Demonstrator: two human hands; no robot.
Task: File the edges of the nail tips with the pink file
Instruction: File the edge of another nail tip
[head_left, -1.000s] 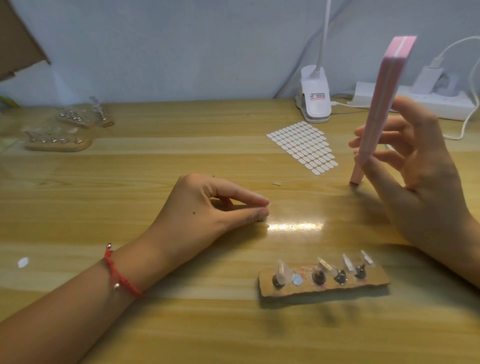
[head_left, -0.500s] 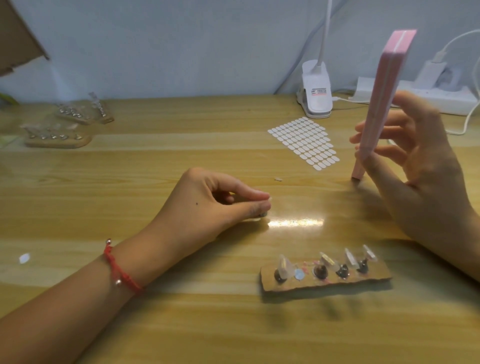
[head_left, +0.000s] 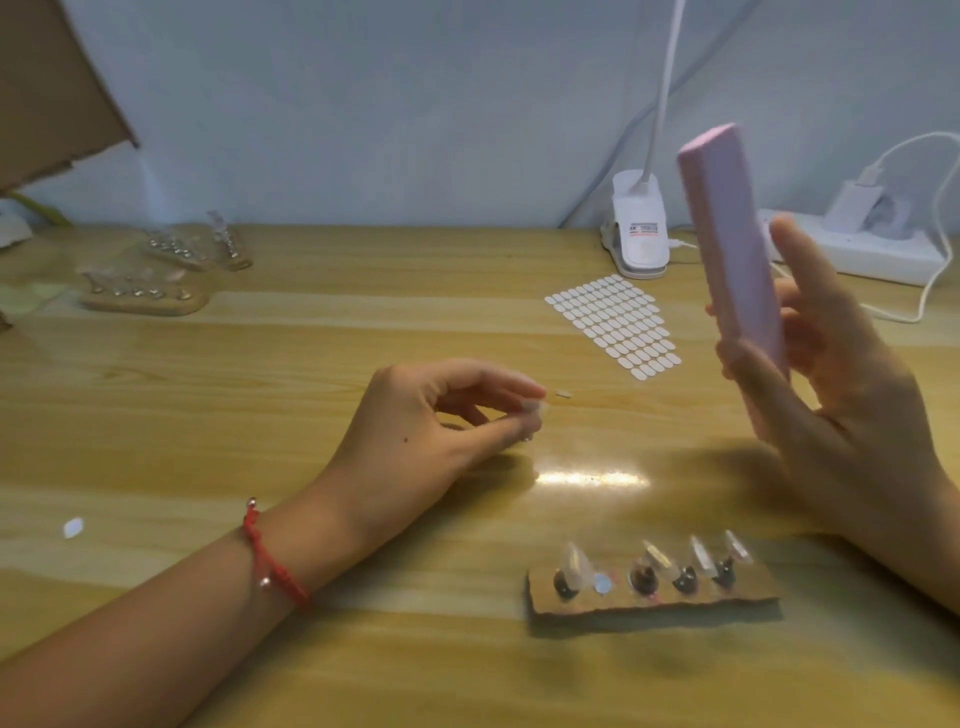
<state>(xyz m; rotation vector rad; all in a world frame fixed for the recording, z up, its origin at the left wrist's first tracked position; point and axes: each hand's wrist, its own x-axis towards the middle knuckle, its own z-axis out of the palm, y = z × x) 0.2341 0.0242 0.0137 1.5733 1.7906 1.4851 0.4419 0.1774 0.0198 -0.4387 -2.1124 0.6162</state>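
Table (head_left: 311, 364), obstacles and lanes.

- Near edge, right of centre: cardboard strip (head_left: 654, 605) with upright nail tips (head_left: 574, 564). A low barrier.
- Left forearm (head_left: 156, 623) crosses from the near-left corner to the centre. The left hand (head_left: 431, 421) pinches a single nail tip (head_left: 537, 410).
- Right hand (head_left: 841, 405) is raised over the right side and holds the pink file (head_left: 727, 244) upright, off the wood.
- Bare wood forms a lane between the hands. The sticker sheet (head_left: 615, 327) lies flat farther back.
- Far edge, right: clip lamp (head_left: 641, 244), power strip (head_left: 878, 254), cable (head_left: 930, 291).
- Far-left corner: two holders (head_left: 143, 299).
- A broad bare band runs between the holders and the forearm. One white scrap (head_left: 72, 528) lies near the left edge.
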